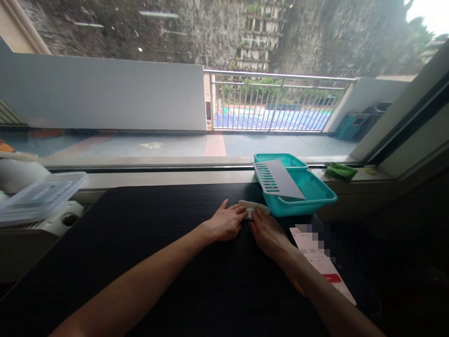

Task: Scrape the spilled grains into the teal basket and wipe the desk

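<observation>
My left grip [227,223] and right grip [269,234] are touching and partly hiding a white cloth [251,204]; whether they're pinching it, I can't tell.

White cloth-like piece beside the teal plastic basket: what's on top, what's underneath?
On the white cloth-like piece: fingers of the left hand and right hand, hiding part of it. Black wood-grain tabletop shows around it; whatever is directly underneath is covered.

White cloth [255,204], black wood-grained table [157,210], turquoise basket [296,207], pale grey divider [282,180]
</observation>
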A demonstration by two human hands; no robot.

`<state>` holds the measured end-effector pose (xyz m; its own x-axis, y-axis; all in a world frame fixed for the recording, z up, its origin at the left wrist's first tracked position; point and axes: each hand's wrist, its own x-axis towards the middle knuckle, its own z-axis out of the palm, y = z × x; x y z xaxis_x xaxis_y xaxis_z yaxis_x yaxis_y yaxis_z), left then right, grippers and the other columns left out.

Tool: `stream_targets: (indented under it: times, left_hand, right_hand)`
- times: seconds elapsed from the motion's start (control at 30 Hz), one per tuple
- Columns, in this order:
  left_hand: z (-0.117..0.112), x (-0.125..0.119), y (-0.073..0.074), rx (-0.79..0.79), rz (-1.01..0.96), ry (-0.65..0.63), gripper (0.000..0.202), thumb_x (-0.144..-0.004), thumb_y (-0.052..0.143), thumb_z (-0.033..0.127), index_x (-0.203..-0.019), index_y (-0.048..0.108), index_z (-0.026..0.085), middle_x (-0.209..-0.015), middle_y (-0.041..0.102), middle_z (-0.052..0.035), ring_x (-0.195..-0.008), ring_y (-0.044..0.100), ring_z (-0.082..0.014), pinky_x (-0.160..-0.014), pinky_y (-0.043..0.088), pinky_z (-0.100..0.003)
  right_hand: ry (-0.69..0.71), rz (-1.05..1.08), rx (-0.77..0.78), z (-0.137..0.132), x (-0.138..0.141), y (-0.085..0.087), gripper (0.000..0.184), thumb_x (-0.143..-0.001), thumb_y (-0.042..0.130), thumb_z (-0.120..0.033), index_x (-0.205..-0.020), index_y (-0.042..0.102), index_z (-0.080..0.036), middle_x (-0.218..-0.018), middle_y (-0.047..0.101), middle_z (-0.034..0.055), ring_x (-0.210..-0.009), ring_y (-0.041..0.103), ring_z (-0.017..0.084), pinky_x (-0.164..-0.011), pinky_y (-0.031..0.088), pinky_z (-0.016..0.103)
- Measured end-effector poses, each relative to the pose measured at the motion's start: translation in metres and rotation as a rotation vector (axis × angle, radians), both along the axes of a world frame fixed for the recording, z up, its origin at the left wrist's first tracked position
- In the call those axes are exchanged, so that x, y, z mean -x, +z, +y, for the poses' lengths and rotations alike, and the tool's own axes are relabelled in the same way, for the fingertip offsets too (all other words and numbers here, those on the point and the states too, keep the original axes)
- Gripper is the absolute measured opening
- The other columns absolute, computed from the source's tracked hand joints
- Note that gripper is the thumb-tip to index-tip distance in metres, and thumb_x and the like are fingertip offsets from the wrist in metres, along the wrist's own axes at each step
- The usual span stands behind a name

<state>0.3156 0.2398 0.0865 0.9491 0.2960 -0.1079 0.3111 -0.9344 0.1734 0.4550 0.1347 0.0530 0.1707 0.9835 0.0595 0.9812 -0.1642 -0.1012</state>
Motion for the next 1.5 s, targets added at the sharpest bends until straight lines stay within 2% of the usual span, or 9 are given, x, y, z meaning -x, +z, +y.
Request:
stream_targets:
  times: [0.1, 0.2, 0.3, 0.53, 0.67, 0.83, 1.07, 1.3, 1.5]
  left_hand:
    - [0.022, -0.023, -0.003, -0.04, -0.019, 0.062, 0.042, -0.094, 0.043, 0.026, -0.136, 0.04, 0.023, -0.147, 0.039, -0.0086, -0.135, 0.034, -0.0263, -0.111, 0.02, -0.058]
    - [0.047, -0.051, 0.0, -0.077, -0.034, 0.13, 0.038, -0.092, 0.054, 0.033, -0.127, 0.05, 0.018, -0.133, 0.05, -0.0102, -0.117, 0.052, -0.0266, -0.097, 0.043, -0.052]
    - [0.052, -0.058, 0.006, -0.085, -0.024, 0.145, 0.034, -0.091, 0.056, 0.034, -0.12, 0.054, 0.017, -0.123, 0.055, -0.0086, -0.104, 0.058, -0.0224, -0.087, 0.051, -0.044]
    - [-0.019, 0.018, 0.005, -0.042, 0.024, 0.076, 0.048, -0.09, 0.043, 0.022, -0.138, 0.04, 0.021, -0.145, 0.043, -0.0116, -0.134, 0.038, -0.0267, -0.112, 0.019, -0.055]
    - [-0.047, 0.024, 0.003, -0.018, 0.02, 0.05, 0.052, -0.087, 0.039, 0.022, -0.139, 0.038, 0.02, -0.147, 0.04, -0.0115, -0.137, 0.033, -0.0258, -0.113, 0.018, -0.053]
    - [-0.056, -0.001, 0.004, -0.029, -0.023, 0.064, 0.048, -0.088, 0.035, 0.022, -0.136, 0.042, 0.018, -0.143, 0.045, -0.0131, -0.133, 0.037, -0.0284, -0.111, 0.019, -0.057]
    - [-0.092, 0.041, 0.002, -0.027, -0.047, 0.013, 0.051, -0.088, 0.037, 0.024, -0.138, 0.039, 0.017, -0.144, 0.044, -0.0129, -0.133, 0.038, -0.026, -0.113, 0.014, -0.056]
    - [-0.067, 0.014, 0.0, -0.04, -0.043, 0.071, 0.051, -0.088, 0.035, 0.019, -0.138, 0.038, 0.018, -0.145, 0.042, -0.0137, -0.135, 0.036, -0.0281, -0.111, 0.016, -0.06]
    - [-0.087, 0.049, -0.001, -0.011, -0.046, -0.01, 0.053, -0.085, 0.041, 0.021, -0.138, 0.038, 0.018, -0.147, 0.04, -0.0113, -0.136, 0.033, -0.0251, -0.113, 0.016, -0.054]
  right_hand:
    - [-0.054, 0.013, 0.002, 0.037, -0.009, 0.007, 0.041, -0.094, 0.04, -0.025, -0.126, 0.053, -0.002, -0.134, 0.05, 0.0226, -0.125, 0.046, 0.03, -0.105, 0.035, 0.041]
    - [-0.096, 0.02, -0.007, 0.078, -0.02, 0.019, 0.035, -0.095, 0.042, -0.024, -0.123, 0.054, -0.007, -0.129, 0.054, 0.02, -0.119, 0.05, 0.028, -0.1, 0.041, 0.041]
    - [-0.124, 0.027, 0.008, 0.088, -0.019, 0.028, 0.031, -0.093, 0.053, -0.03, -0.119, 0.056, -0.014, -0.123, 0.057, 0.0122, -0.108, 0.057, 0.024, -0.091, 0.048, 0.043]
    - [-0.065, 0.071, -0.001, -0.005, 0.038, 0.011, 0.042, -0.095, 0.035, -0.019, -0.133, 0.047, -0.006, -0.143, 0.044, 0.019, -0.134, 0.038, 0.027, -0.108, 0.034, 0.038]
    - [-0.04, 0.117, -0.113, -0.047, 0.035, -0.005, 0.044, -0.093, 0.034, -0.021, -0.133, 0.048, -0.008, -0.143, 0.044, 0.0171, -0.132, 0.04, 0.027, -0.108, 0.035, 0.042]
    - [-0.049, 0.105, -0.169, -0.051, 0.009, -0.007, 0.043, -0.093, 0.035, -0.02, -0.131, 0.05, -0.009, -0.141, 0.047, 0.0172, -0.132, 0.042, 0.026, -0.108, 0.036, 0.043]
    - [-0.001, 0.071, -0.21, -0.089, 0.039, -0.019, 0.045, -0.092, 0.038, -0.023, -0.133, 0.049, -0.007, -0.14, 0.048, 0.0173, -0.132, 0.041, 0.028, -0.109, 0.034, 0.043]
    - [-0.06, 0.073, -0.15, -0.052, 0.027, 0.001, 0.042, -0.094, 0.035, -0.021, -0.129, 0.052, -0.007, -0.137, 0.051, 0.0176, -0.13, 0.043, 0.028, -0.106, 0.036, 0.043]
    - [-0.012, 0.031, -0.066, -0.084, 0.048, 0.002, 0.044, -0.09, 0.043, -0.025, -0.13, 0.052, -0.007, -0.139, 0.048, 0.0198, -0.127, 0.046, 0.032, -0.106, 0.036, 0.047]
